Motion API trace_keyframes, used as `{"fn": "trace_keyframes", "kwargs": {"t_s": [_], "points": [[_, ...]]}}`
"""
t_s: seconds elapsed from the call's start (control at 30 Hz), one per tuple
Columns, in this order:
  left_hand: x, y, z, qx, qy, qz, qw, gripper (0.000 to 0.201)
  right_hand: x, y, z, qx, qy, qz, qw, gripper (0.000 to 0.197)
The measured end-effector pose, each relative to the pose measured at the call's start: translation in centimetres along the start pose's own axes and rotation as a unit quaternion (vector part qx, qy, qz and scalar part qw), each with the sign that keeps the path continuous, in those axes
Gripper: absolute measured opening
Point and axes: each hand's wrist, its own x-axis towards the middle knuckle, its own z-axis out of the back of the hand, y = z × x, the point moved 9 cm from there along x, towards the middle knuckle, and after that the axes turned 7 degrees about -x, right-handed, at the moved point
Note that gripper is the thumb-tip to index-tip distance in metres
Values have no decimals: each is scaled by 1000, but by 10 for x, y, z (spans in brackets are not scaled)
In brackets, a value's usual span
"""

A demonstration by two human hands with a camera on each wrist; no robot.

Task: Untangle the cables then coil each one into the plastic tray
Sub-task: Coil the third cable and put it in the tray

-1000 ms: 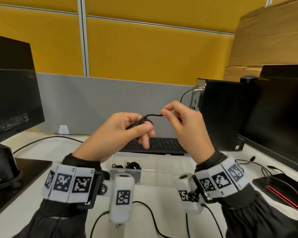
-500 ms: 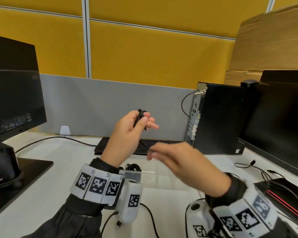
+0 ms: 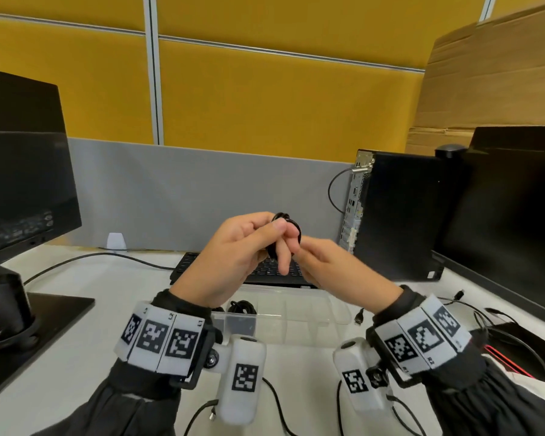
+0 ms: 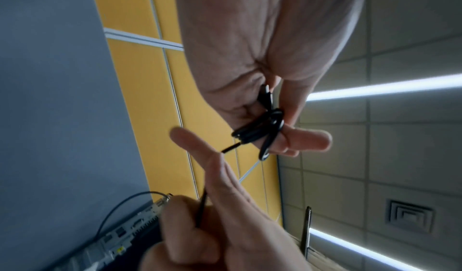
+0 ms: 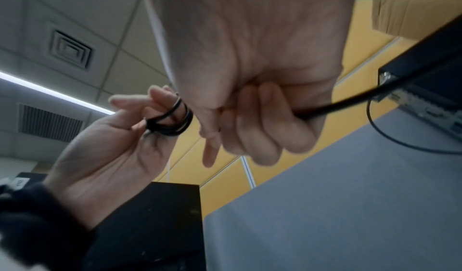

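A thin black cable (image 3: pixel 280 215) is wound in small loops around the fingers of my left hand (image 3: pixel 280 243), which holds it above the desk. The left wrist view shows the coil (image 4: pixel 262 129) pinched between thumb and fingers, with a plug end sticking out of it. My right hand (image 3: pixel 299 251) sits just right of the coil. Its curled fingers (image 5: pixel 262 129) grip the cable's loose tail (image 5: pixel 350 102). The clear plastic tray (image 3: pixel 328 302) lies on the desk below both hands, with a coiled black cable (image 3: pixel 241 306) in its left end.
A black keyboard (image 3: pixel 265 270) lies behind the tray. A black computer tower (image 3: pixel 397 215) and a monitor (image 3: pixel 516 215) stand at the right, another monitor (image 3: pixel 22 171) at the left. Loose cables (image 3: pixel 485 322) and a plug (image 3: pixel 359 317) lie on the desk right of the tray.
My right hand let go of the cable end, dropped low and away, then came back up to the coil and took the tail. My left hand kept the coil throughout.
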Motion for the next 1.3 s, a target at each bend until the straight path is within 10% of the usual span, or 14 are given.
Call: {"fn": "trace_keyframes", "kwargs": {"t_s": [0.33,0.57,0.87,1.1,1.3], "points": [[2,-6,30,-84,-185,-77,976,24,-22,6,-42,-123,128,10,984,38],[2,9,33,125,-162,0,979,33,-25,33,61,-211,-209,77,952,21],[1,-6,3,132,-68,-27,989,8,-12,38,66,-77,-275,114,952,13],[0,-14,3,-115,-54,-59,990,11,4,7,45,-83,-171,43,981,21],[-4,-20,35,-126,-207,-129,962,16,-13,-4,-21,-177,65,21,982,30]]}}
